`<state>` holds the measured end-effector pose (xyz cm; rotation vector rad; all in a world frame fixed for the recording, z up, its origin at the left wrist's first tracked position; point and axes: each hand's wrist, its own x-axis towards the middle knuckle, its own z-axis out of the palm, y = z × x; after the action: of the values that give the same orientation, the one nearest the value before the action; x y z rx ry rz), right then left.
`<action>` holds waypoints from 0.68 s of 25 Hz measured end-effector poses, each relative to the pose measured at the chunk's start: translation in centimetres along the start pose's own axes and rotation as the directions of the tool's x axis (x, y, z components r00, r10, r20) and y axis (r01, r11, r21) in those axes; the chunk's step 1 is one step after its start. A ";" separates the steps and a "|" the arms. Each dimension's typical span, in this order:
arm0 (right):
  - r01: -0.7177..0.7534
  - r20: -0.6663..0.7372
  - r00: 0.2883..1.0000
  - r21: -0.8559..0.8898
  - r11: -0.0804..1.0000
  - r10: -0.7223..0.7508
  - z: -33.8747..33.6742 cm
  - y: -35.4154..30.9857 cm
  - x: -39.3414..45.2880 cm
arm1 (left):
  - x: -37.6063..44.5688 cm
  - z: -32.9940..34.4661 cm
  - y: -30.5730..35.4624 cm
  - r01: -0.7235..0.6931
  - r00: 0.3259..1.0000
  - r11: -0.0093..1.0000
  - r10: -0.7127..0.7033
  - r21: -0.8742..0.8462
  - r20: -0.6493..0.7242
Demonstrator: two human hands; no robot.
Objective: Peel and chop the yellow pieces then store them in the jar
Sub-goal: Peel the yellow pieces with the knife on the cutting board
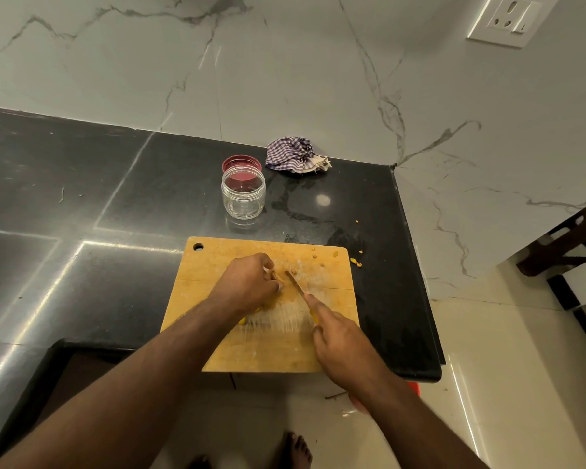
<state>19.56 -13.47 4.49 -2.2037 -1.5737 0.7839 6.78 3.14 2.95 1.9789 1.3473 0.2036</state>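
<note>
A wooden cutting board lies near the counter's front corner. My left hand has its fingers curled around a yellow-brown piece and holds it down on the board. My right hand grips a knife by its yellow handle, index finger stretched along the blade's back. The blade tip sits just right of the piece. A yellow bit peeks out under my left wrist. Behind the board an empty clear jar stands upright, and its red lid lies just beyond it.
The black stone counter ends at an edge right of the board. Small yellow scraps lie on the counter by the board's far right corner. A checked cloth is bunched against the marble wall. My bare feet show on the floor below.
</note>
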 end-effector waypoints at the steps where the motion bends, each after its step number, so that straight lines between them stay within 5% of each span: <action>1: -0.032 -0.031 0.999 -0.015 0.999 0.032 -0.3 0.5 0.4 | 0.0 -0.1 0.0 -0.021 1.000 1.000 0.021 0.012 0.007; 10: -0.081 -0.088 0.993 0.012 0.997 0.081 -1.4 1.9 1.5 | 0.3 -0.3 -0.1 -0.109 0.992 0.979 0.117 0.174 -0.035; 13: -0.119 -0.141 0.982 0.033 0.992 0.122 -2.2 2.3 2.1 | 0.4 -0.3 0.0 -0.090 0.996 0.989 0.090 0.120 0.011; 17: -0.039 -0.043 0.998 0.019 0.999 0.040 -1.5 1.6 1.5 | 0.4 -0.4 0.1 -0.078 0.995 0.997 0.075 0.026 0.072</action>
<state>22.04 -12.52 4.39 -2.2302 -1.5016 0.7529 6.87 3.71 3.25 2.0448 1.2375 0.1493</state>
